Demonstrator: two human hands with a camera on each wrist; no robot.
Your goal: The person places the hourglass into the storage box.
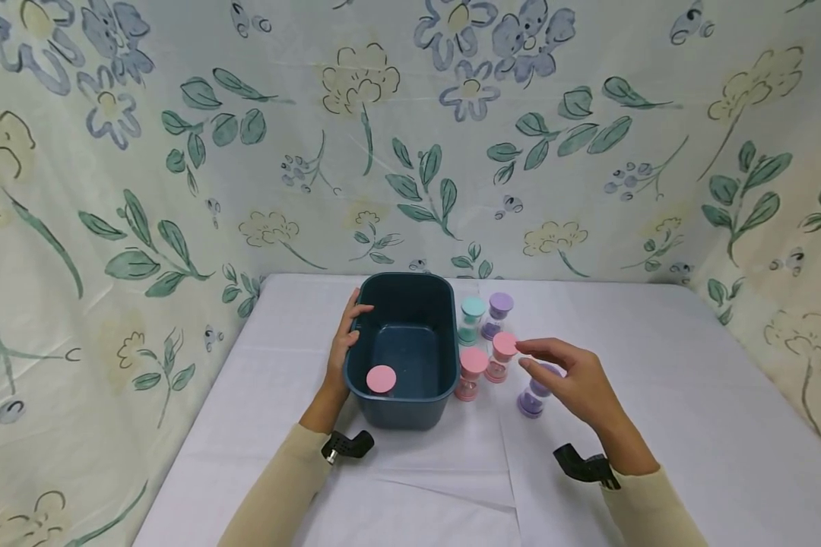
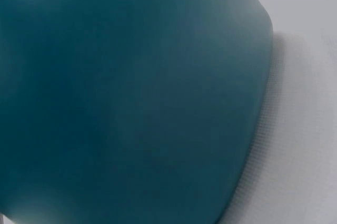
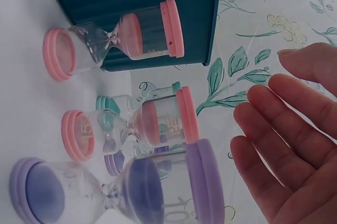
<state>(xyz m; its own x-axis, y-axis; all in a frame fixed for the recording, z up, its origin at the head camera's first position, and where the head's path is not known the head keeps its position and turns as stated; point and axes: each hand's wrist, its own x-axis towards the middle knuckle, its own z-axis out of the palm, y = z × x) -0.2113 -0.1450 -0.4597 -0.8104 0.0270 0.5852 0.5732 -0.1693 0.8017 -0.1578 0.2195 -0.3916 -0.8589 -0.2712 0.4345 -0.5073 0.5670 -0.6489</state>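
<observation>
My left hand point(image 1: 343, 342) grips the left rim of a dark teal bin point(image 1: 410, 414), fingers hooked over the edge. Its smooth outer wall point(image 2: 137, 97) fills most of the left wrist view. Inside, at the near end, a pink-capped hourglass point(image 1: 381, 378) stands. My right hand point(image 1: 575, 380) hovers with fingers extended and holds nothing. Its fingertips are close to the cap of a pink hourglass point(image 1: 504, 346). Another pink hourglass point(image 1: 472, 372) stands right beside the bin. Partly hidden below the right hand is a purple hourglass point(image 1: 530, 403), its sand in both bulbs point(image 3: 145, 184).
Behind the pink hourglasses stand a teal hourglass point(image 1: 471, 319) and a second purple hourglass point(image 1: 497, 315). A white cloth point(image 1: 698, 395) covers the table. Floral fabric point(image 1: 410, 137) hangs along the back and sides.
</observation>
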